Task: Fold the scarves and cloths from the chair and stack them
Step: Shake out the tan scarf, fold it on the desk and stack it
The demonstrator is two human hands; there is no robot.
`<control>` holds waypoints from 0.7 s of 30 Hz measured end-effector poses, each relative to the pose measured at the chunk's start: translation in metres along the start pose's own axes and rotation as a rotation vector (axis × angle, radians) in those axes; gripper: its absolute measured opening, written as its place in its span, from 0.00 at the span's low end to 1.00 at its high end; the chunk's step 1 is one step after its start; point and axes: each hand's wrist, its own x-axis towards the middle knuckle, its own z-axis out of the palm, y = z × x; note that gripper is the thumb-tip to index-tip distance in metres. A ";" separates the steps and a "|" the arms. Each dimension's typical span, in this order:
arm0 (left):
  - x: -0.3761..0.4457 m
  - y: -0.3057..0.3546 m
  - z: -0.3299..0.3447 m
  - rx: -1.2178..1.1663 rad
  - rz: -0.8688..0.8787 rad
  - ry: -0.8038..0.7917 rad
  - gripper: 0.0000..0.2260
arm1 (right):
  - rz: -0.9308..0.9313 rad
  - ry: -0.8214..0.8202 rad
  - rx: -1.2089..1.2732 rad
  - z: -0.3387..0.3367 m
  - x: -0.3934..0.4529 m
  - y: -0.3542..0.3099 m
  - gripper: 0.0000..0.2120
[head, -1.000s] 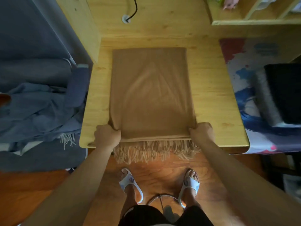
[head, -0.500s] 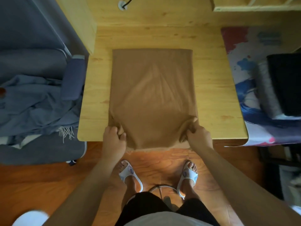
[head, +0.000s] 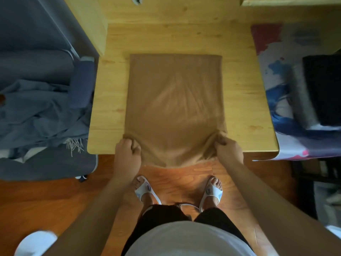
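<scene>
Wooden table [head: 239,100] as reference: tan scarf [head: 175,100] lies flat mid-table, near end now bunched and lifted at the front edge. The fringe that hung there a second ago is gone, probably tucked under. Left hand [head: 126,154] and right hand [head: 228,151] each grip a near corner; next fold starting. Blue cloths [head: 40,115] wait on the chair left of the table.

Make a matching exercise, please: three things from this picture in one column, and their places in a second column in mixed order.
Things:
1. tan scarf
2. blue cloth
3. left hand

Places:
A. heaped on the chair
B. gripping a near corner of the scarf
C. spread on the wooden table

Pairs: 1-C, 2-A, 3-B
</scene>
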 end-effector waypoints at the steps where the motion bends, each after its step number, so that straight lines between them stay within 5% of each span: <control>1: 0.014 0.005 0.001 -0.015 -0.043 -0.014 0.11 | 0.036 -0.023 0.069 0.000 0.013 -0.010 0.08; 6: 0.074 0.030 -0.014 -0.194 -0.247 -0.100 0.18 | 0.107 -0.165 0.449 -0.011 0.067 -0.050 0.05; 15: 0.076 0.034 -0.008 -0.015 -0.028 0.054 0.07 | -0.012 -0.020 0.415 -0.013 0.073 -0.056 0.08; 19: 0.054 0.034 -0.017 -0.293 -0.228 0.120 0.07 | -0.012 0.026 0.422 -0.018 0.050 -0.043 0.08; 21: 0.049 0.041 -0.026 -0.747 -0.496 0.092 0.04 | 0.033 0.011 0.538 -0.027 0.041 -0.043 0.07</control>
